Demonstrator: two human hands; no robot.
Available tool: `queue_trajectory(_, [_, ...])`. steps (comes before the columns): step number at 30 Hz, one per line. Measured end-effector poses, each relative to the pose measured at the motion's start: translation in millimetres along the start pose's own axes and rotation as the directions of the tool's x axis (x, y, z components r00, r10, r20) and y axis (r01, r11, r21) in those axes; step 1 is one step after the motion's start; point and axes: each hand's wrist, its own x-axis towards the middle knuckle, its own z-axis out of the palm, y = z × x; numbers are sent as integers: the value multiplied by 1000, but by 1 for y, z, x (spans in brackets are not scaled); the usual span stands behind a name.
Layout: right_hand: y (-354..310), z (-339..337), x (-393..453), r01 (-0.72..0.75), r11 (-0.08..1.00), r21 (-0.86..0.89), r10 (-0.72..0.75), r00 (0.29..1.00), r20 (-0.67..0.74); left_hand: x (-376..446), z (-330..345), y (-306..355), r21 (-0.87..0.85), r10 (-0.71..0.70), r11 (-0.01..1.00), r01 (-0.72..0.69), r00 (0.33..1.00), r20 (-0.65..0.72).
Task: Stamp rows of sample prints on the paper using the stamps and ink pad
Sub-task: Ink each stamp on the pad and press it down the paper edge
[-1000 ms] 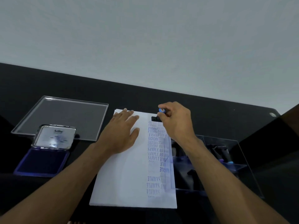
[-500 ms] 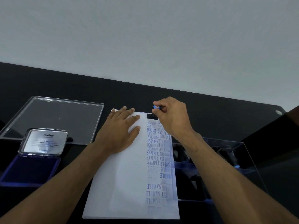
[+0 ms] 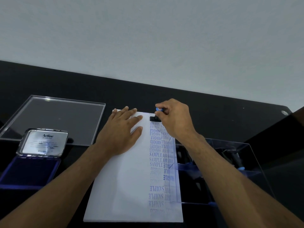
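Item: sheet of white paper (image 3: 125,178), lying lengthwise on the black table (image 3: 213,109), two columns of blue prints (AIR MAIL, FRAGILE, AMENDED, SAMPLE) running down its right side. Item: black rubber stamp (image 3: 154,118) with a blue-capped handle, base set on the paper near its far edge, at the head of the left column. Risks: if you rock or twist the stamp as you lift, the print will likely smear or double; placed this close to the far edge, part of the text may fall off the paper; lower prints look faint, so a thinly inked face may give another weak mark. Should your flat hand ease off, the sheet could slide. Your right hand (image 3: 174,122) pinches the stamp handle, fingers curled tight around it. Your left hand (image 3: 121,134) lies spread flat on the paper, fingers straight, holding nothing. Item: Artline ink pad (image 3: 31,171), lid raised, well to the left. Item: clear acrylic tray (image 3: 54,117) behind it. Item: clear stamp case (image 3: 233,163), touching the paper's right edge.
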Motion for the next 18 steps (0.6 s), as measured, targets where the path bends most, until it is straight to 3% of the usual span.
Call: queue_trajectory(18, [-4,1,4,-21,999,-24,22,999,41,0,0,-1,-9,-7,1000,7,1000,3])
